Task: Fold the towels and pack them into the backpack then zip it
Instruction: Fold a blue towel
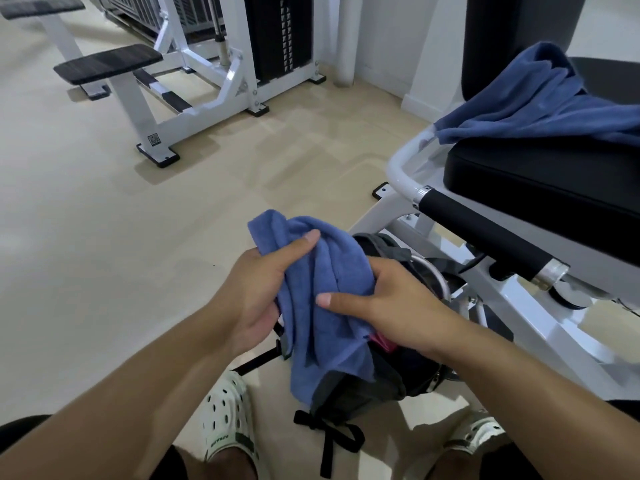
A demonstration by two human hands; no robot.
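A blue towel (322, 306), bunched and roughly folded, hangs between my hands just above the backpack. My left hand (258, 292) grips its left side with the thumb across the top. My right hand (384, 299) holds its right side, thumb pressed on the front. Below it a dark grey and black backpack (367, 389) lies open on the floor between my feet, with something pink showing inside. A second, darker blue towel (540, 98) lies crumpled on the black seat of the gym machine at the right.
A white-framed gym machine with a black padded seat (540, 181) and a black roller (485, 233) stands close on the right. Another white bench machine (166, 98) stands at the back left. The beige floor (138, 237) spreads out to the left. My white clogs (225, 420) flank the backpack.
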